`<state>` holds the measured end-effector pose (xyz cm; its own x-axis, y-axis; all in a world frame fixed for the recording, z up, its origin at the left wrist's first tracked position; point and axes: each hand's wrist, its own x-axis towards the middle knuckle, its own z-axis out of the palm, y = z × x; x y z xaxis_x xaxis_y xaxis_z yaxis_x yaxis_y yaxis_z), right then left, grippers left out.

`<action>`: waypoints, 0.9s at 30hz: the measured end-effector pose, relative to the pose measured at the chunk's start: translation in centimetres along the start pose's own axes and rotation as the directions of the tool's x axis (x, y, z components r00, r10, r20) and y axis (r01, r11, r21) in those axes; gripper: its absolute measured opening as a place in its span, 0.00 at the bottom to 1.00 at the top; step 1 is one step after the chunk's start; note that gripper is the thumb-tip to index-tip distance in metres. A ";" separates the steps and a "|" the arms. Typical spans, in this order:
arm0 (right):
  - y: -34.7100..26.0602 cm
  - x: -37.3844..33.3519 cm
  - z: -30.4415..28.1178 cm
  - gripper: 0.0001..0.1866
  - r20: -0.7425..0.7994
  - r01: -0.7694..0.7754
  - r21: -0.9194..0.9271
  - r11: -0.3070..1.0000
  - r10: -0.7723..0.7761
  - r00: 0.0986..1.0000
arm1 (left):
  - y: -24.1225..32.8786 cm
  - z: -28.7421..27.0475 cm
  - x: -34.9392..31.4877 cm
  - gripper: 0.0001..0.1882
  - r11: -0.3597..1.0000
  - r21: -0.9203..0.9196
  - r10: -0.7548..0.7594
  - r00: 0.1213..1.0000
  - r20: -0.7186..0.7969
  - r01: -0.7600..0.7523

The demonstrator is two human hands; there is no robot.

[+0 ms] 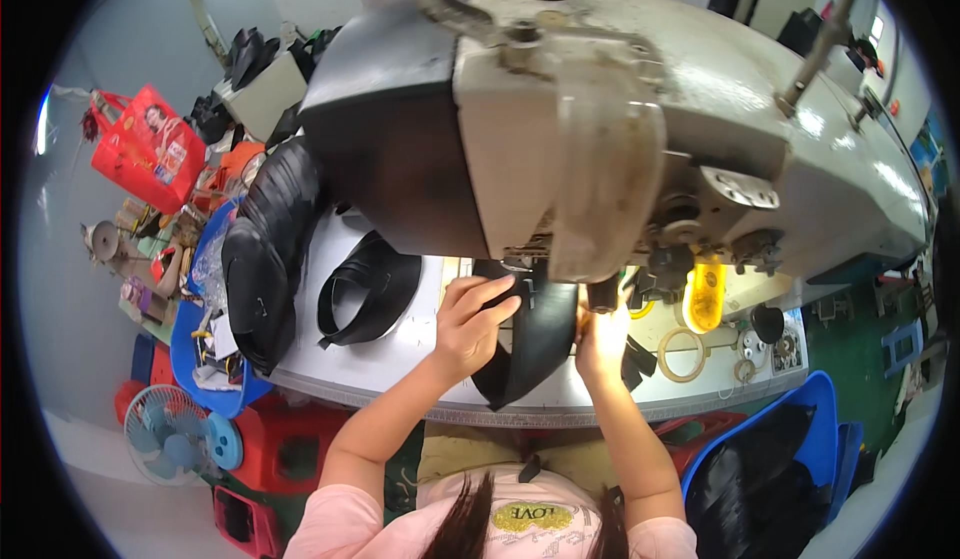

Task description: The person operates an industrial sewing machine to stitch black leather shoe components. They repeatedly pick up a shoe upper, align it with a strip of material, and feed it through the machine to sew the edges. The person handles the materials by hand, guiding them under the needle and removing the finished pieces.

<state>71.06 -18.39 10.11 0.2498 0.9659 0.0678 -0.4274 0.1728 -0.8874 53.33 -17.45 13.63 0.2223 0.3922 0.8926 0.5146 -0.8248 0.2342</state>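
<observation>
One black piece [543, 347], left hand [468, 327] atop, right hand [601, 342] beside; can't tell either grip. One looped black strap [392, 281] left of both.

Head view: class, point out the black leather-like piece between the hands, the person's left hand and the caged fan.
Black leather-like piece [545, 336]: head view, on its broad, smooth face.
Left hand [466, 327]: head view, on the back of the hand.
Caged fan [173, 439]: head view, near the grille's middle.

At left I observe remotely a red carrier bag [148, 151]; below it, a blue tub [184, 344] of mixed articles [222, 339]; lower still, a caged fan [180, 449] beside a red stool [262, 444]. At far right I note a blue stool [901, 335] on green floor [858, 347].
</observation>
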 end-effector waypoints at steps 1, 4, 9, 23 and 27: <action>-1.3 -0.6 0.4 0.06 -0.006 -0.022 0.035 0.999 0.022 1.000 | -0.1 -0.1 0.6 0.17 0.999 0.014 0.038 0.999 0.031 -0.039; -1.5 -0.5 -0.2 0.06 0.114 0.390 -0.292 0.873 -0.374 0.921 | -0.9 0.1 1.5 0.15 0.997 0.014 0.074 0.995 0.071 -0.075; -1.1 0.8 -1.7 0.13 0.254 0.559 -0.487 0.671 -0.504 0.826 | -1.4 0.3 1.6 0.12 0.999 0.004 0.050 0.998 0.043 -0.050; -2.4 0.0 -0.4 0.09 0.333 0.452 -0.549 0.703 -0.313 0.890 | -1.3 0.1 2.1 0.10 0.999 0.044 -0.028 0.999 0.037 0.026; -2.4 0.0 -0.4 0.10 0.337 0.456 -0.559 0.692 -0.313 0.888 | -1.3 0.0 2.2 0.10 0.999 0.051 -0.022 0.998 0.053 0.019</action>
<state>72.45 -18.87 12.07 0.0627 0.8686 0.4915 0.3043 0.4524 -0.8383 53.14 -15.50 15.33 0.2550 0.4310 0.8656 0.5601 -0.7955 0.2311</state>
